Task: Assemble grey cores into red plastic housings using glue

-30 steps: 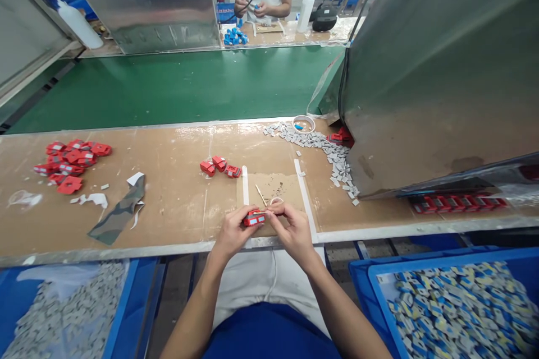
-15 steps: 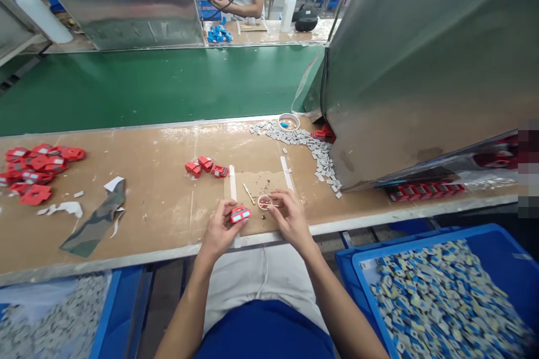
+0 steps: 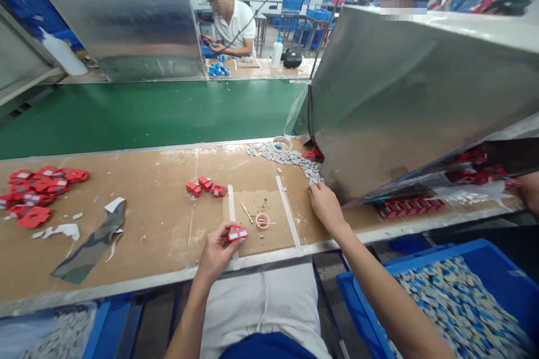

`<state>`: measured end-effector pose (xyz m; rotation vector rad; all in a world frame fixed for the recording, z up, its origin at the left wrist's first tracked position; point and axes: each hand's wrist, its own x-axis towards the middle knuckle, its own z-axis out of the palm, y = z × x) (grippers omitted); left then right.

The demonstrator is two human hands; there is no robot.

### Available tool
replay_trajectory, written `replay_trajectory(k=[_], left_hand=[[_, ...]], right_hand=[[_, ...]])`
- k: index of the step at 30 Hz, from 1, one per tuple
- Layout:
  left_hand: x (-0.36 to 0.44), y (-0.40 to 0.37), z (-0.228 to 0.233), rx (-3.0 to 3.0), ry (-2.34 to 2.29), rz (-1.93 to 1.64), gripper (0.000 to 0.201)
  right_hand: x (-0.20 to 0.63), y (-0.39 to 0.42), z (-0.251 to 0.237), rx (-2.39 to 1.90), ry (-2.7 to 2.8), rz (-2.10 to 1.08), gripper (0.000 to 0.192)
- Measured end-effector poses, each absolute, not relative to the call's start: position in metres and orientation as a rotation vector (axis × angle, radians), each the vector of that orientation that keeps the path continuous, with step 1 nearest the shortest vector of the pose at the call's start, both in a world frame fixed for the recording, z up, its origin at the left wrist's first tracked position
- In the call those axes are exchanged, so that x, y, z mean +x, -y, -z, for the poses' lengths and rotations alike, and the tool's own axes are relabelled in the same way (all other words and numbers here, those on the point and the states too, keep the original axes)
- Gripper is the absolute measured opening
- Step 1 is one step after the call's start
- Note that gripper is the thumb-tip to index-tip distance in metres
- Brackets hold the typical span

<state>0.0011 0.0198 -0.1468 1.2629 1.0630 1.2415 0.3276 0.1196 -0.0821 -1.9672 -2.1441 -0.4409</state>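
My left hand (image 3: 217,247) is closed around a small red plastic toy-car-like piece (image 3: 238,233) with pale window patches, held just over the brown board. My right hand (image 3: 326,207) reaches to the lower end of a trail of small flat grey pieces (image 3: 275,154). Its fingers are drawn together there, and what lies between the tips is hidden. Between the hands stands a small round cup (image 3: 262,221) holding reddish stuff, a thin stick across its rim. Left of the cup lies a pale stick (image 3: 246,212) on a taped cardboard sheet (image 3: 278,238).
Several red pieces (image 3: 205,183) lie ahead of my left hand; a larger heap (image 3: 42,185) is far left, near a camouflage strip (image 3: 90,247). A metal panel (image 3: 404,106) rises at right. Below it is a blue bin (image 3: 349,291). A person sits across the green belt (image 3: 147,118).
My right hand has left the cup and moved right and away to the grey pieces; the thin stick now rests on the cup. My left hand keeps the red piece. The view has tilted up.
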Motion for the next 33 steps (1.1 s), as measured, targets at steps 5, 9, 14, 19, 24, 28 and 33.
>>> replay_trajectory(k=[5,9,14,19,24,28,33], left_hand=[[-0.006,-0.017,0.151,1.384,-1.071,-1.185,0.071],[-0.008,-0.012,0.150,1.482,-0.946,-1.220,0.078],[-0.009,-0.007,0.158,1.262,-0.731,-1.223,0.066],[-0.006,-0.002,0.148,1.190,-0.576,-1.407,0.048],[0.003,0.002,0.108,1.158,-0.339,-1.471,0.039],[0.003,0.006,0.089,1.176,-0.325,-1.451,0.040],[0.000,0.010,0.084,1.251,-0.416,-1.486,0.033]], right_hand=[[0.320,-0.114,0.073,-1.978,2.305,0.467,0.026],[0.323,-0.116,0.068,-1.961,2.343,0.399,0.029],[0.327,-0.115,0.059,-1.855,2.279,0.203,0.020],[0.283,-0.064,0.041,-1.305,2.056,-0.331,0.017],[0.205,0.005,0.023,-0.854,1.684,-0.954,0.011],[0.176,0.019,0.022,-0.777,1.583,-1.095,0.011],[0.177,0.017,0.026,-0.795,1.643,-1.016,0.010]])
